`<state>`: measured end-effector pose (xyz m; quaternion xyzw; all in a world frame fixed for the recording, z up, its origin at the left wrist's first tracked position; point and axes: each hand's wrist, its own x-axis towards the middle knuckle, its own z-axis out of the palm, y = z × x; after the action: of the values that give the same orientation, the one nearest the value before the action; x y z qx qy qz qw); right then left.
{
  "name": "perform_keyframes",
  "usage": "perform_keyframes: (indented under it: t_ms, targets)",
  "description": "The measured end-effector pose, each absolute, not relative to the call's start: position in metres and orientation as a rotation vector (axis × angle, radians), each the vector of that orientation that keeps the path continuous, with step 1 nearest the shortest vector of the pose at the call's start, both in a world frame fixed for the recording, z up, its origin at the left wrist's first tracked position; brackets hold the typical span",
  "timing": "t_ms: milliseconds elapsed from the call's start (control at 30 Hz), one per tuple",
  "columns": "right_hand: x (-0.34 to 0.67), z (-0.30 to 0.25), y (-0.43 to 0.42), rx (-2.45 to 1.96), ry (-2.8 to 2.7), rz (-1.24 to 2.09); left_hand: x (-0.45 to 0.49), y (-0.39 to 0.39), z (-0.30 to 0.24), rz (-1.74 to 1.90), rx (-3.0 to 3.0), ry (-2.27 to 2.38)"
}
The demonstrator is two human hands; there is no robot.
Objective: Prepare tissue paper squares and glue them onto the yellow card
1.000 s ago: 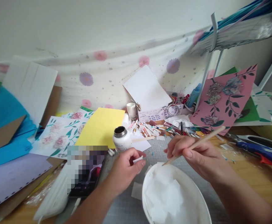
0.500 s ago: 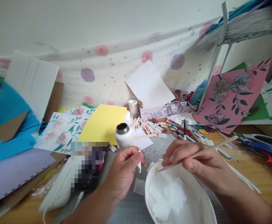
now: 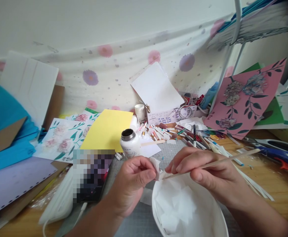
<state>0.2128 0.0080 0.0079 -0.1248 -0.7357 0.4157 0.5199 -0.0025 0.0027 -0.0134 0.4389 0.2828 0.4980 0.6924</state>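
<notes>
Head view: we see the left hand [image 3: 136, 184] nearly closed, thumb and forefinger pinching a small piece of thin white paper [image 3: 156, 167]. To its right, the right hand [image 3: 208, 168] has its fingers curled around a slim wooden stick [image 3: 232, 158], whose tip points at the paper; we cannot tell whether the two touch. Below the right hand sits a white bowl [image 3: 221, 207] with loose paper squares [image 3: 178, 204] inside. Just beyond the left hand stands an uncapped white bottle [image 3: 130, 146], and to that hand's left lies a phone [image 3: 100, 184]. We judge the paper feather-light, limp and easily torn, so it suits a gentle pinch at one edge. The stick looks light and stiff, best gripped like a pencil, clear of its tip.
</notes>
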Motion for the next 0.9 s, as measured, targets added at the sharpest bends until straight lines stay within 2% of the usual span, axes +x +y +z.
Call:
perform_keyframes:
  t_ms: [900]
  targets:
    - [0.2110,0.0016,0.0044,-0.249,-1.637,1.023,-0.0003,-0.0009,-0.0107,1.154,0.934,0.672]
